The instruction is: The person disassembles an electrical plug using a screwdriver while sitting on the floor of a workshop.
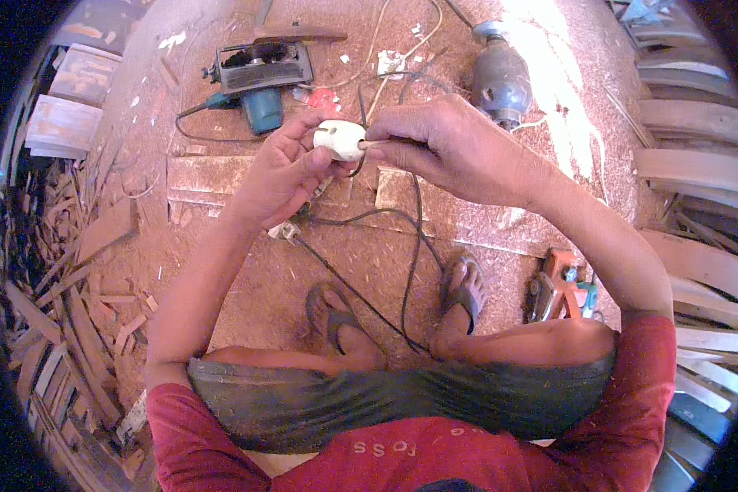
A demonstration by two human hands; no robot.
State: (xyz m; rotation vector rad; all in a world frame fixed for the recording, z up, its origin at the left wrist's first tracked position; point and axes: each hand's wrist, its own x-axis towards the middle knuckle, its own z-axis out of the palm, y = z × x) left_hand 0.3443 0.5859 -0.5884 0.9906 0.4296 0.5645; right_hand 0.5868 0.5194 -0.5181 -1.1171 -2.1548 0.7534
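My left grip [285, 170] clasps the white fitting [339, 140] above the floor [246, 266], my right grip [447, 149] pinches something thin [371, 145] at its right edge; I have room to move above the black cable [419, 205]

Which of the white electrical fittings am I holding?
The rounded white plastic fitting, gripped by your left hand; the blocky white fitting ahead and the angular white fitting nearer your left foot aren't held.

Sawdust [500, 234] coats the floor [238, 262]; scrap wood [82, 328] lies at its left, boards [697, 168] at its right, bright light [570, 66] at its far right
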